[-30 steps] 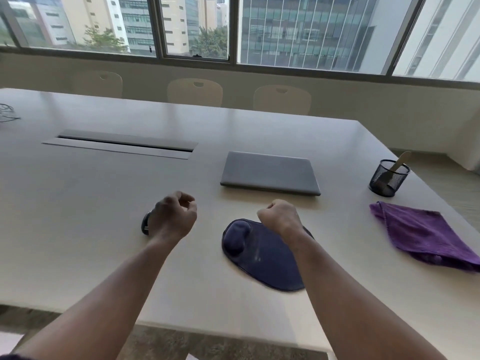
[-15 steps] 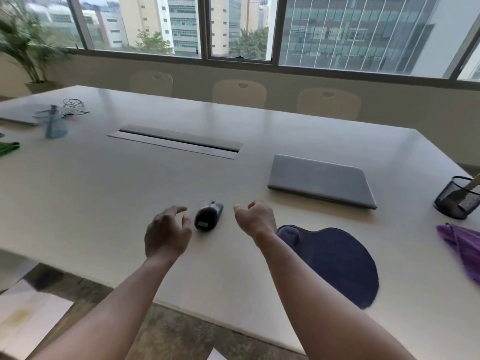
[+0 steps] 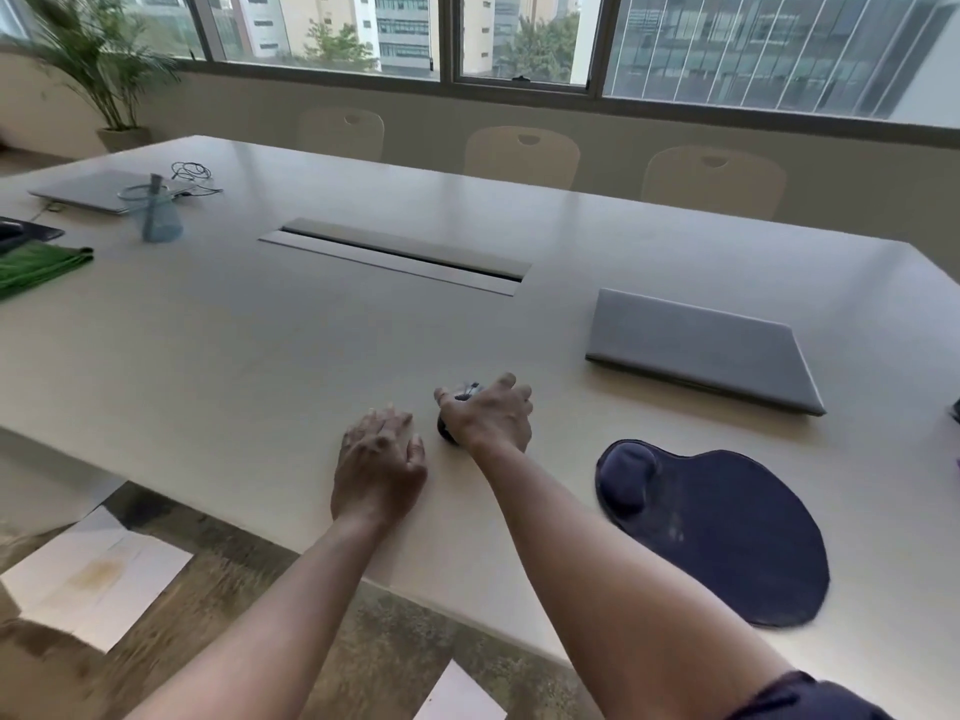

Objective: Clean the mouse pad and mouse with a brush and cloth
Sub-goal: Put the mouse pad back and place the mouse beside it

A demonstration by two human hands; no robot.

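A dark mouse (image 3: pixel 451 427) lies on the pale table (image 3: pixel 260 356), mostly covered by my right hand (image 3: pixel 491 415), whose curled fingers grip it from above. Just left of it, my left hand (image 3: pixel 379 459) rests on the tabletop with relaxed fingers and holds nothing. The navy mouse pad (image 3: pixel 722 532) with its wrist bump lies to the right, near the table's front edge. The brush and purple cloth are out of frame on the right.
A shut grey laptop (image 3: pixel 701 350) lies behind the pad. A cable slot (image 3: pixel 400 254) sits mid-table. At far left are a second laptop (image 3: pixel 98 192), a clear cup (image 3: pixel 156 213), a green cloth (image 3: pixel 36 267) and cables. Chairs line the far side.
The view has swung left. My right hand moved onto the mouse and closed around it. My left hand settled onto the table beside it.
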